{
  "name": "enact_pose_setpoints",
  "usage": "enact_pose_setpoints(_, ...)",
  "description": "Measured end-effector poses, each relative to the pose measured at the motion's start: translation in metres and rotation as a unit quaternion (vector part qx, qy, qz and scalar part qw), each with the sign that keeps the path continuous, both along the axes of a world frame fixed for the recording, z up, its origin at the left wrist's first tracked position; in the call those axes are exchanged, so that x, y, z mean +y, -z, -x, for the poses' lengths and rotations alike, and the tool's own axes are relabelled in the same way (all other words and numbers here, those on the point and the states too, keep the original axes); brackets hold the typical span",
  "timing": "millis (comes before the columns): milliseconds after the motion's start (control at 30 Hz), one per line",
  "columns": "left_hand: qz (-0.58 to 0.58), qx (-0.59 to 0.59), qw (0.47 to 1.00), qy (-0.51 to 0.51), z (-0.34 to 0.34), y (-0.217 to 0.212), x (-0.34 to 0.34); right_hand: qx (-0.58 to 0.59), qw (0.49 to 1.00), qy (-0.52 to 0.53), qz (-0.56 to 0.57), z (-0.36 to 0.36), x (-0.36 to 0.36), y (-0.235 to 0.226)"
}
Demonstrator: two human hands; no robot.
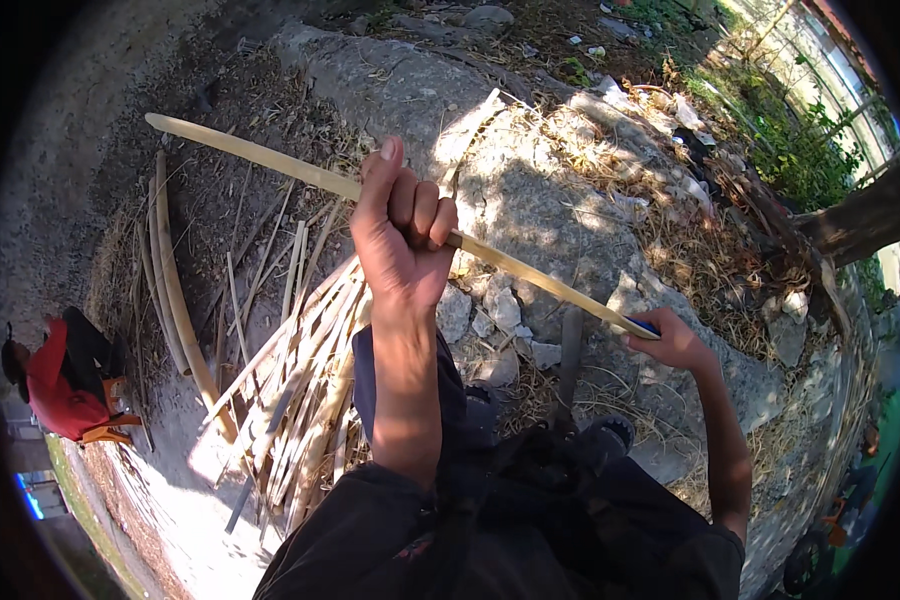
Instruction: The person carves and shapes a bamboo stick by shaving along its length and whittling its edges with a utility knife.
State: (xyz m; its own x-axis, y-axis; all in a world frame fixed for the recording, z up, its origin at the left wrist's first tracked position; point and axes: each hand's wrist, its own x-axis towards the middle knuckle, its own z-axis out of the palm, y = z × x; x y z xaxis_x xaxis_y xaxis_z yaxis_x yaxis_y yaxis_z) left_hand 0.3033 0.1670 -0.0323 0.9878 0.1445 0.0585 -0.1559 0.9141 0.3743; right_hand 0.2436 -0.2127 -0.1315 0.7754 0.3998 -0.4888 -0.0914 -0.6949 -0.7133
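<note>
- Left hand [402, 235] fisted tight around a long pale bamboo strip [270, 160], thumb up.
- Right hand [675, 342] closed on the strip's near end, together with something blue [646, 326], too hidden to identify.
- Strip held above rough stone ground [530, 190], long axis running from upper left down to lower right.
- Heap of split bamboo slats [300, 380] below the left forearm.
- Crouching person in red [55, 385] at far left.

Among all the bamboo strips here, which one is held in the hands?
The long strip raised across the view: the left hand grips its middle, the right hand its lower end. The other strips lie heaped on the ground.
</note>
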Motion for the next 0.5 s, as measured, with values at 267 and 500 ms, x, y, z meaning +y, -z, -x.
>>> enact_pose_setpoints(267,-0.035,0.01,0.999,-0.003,-0.002,0.002,0.0,-0.079,0.989,0.047,0.112,-0.018,-0.073,0.023)
enact_pose_setpoints(500,0.013,-0.071,0.997,-0.002,-0.004,0.007,0.019,-0.063,0.985,0.086,0.133,-0.01,-0.109,0.044)
